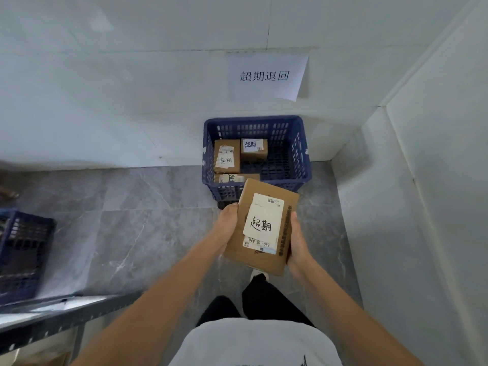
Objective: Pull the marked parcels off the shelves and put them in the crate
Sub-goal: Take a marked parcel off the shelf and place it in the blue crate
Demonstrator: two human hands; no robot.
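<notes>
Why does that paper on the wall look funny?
The paper sign above the blue crate hangs crooked, and its lower right corner has come loose and curls off the wall. Nothing else looks odd.

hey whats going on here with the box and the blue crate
A person stands over a blue crate set on the floor against the wall, holding a cardboard parcel with a handwritten label, left hand and right hand on its sides. The parcel is above the crate's near edge, not yet inside. At least three marked parcels already lie in the crate, under a paper sign on the wall.
</notes>
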